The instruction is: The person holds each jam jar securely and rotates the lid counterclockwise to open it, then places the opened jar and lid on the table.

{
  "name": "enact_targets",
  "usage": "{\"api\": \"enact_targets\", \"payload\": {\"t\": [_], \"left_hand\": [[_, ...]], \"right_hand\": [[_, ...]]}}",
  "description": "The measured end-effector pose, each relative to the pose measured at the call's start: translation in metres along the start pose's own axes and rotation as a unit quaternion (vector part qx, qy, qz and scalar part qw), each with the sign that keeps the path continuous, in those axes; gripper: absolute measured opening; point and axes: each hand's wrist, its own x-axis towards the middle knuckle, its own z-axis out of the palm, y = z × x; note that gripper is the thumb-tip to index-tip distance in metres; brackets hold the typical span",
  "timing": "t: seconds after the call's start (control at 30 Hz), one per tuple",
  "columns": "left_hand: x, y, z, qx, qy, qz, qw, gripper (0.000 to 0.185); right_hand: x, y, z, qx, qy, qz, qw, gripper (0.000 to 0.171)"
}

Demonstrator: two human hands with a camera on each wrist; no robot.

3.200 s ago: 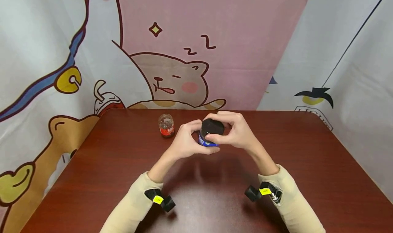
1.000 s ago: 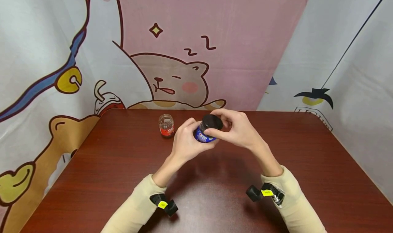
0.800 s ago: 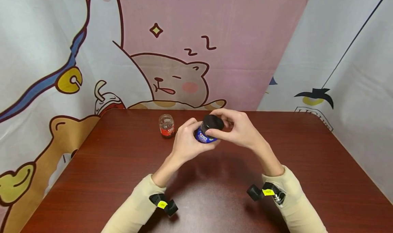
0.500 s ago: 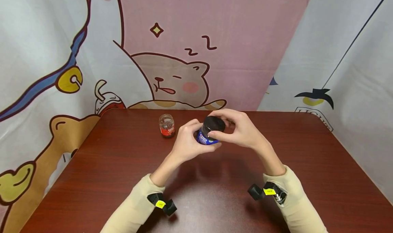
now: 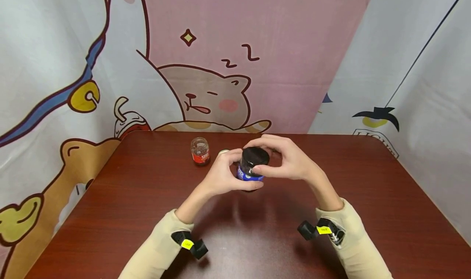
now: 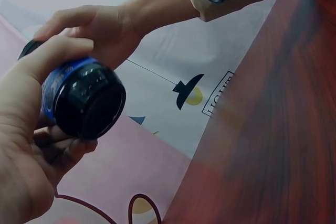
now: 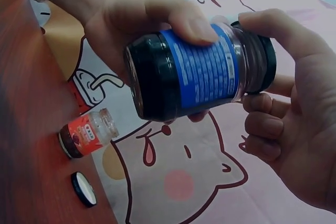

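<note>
A glass jar with a blue label (image 5: 249,176) and dark contents is held up off the table between both hands. My left hand (image 5: 222,175) grips it round the body, thumb across the near side. With thumb and fingers my right hand (image 5: 292,159) holds the black lid (image 5: 255,155) at the jar's mouth. In the right wrist view the lid (image 7: 269,59) sits over the clear glass neck, right thumb and index finger at its edge. The left wrist view shows the jar's dark base (image 6: 94,103), left fingers curled beneath.
On the table (image 5: 147,189), left of my hands, stands a lidless jar with a red label (image 5: 200,154). A loose lid (image 7: 84,189), pale inside, lies beside it, partly behind my left hand in the head view. A printed curtain (image 5: 287,46) hangs behind the table.
The blue-labelled jar tipped, then has come down a little and nearer in both hands. My right fingers have shifted on the lid. The loose lid now shows beside my left hand.
</note>
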Motion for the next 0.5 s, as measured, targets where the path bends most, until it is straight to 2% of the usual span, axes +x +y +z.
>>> {"api": "enact_targets", "payload": {"t": [0.23,0.37,0.5], "left_hand": [[-0.0002,-0.0008,-0.0031,-0.087,-0.065,-0.006,0.994,0.049],[-0.0013,-0.0018,-0.0032,-0.105,-0.078,0.003,0.9915,0.047],[-0.0014,-0.0019,-0.0028,-0.105,-0.079,0.009,0.9913,0.046]], "right_hand": [[0.0001,-0.0058,-0.0008,0.052,-0.03,-0.009,0.998,0.045],[0.0002,-0.0078,-0.0005,0.074,-0.038,-0.013,0.996,0.045],[-0.0005,-0.0083,-0.0006,0.073,-0.032,-0.018,0.997,0.043]]}}
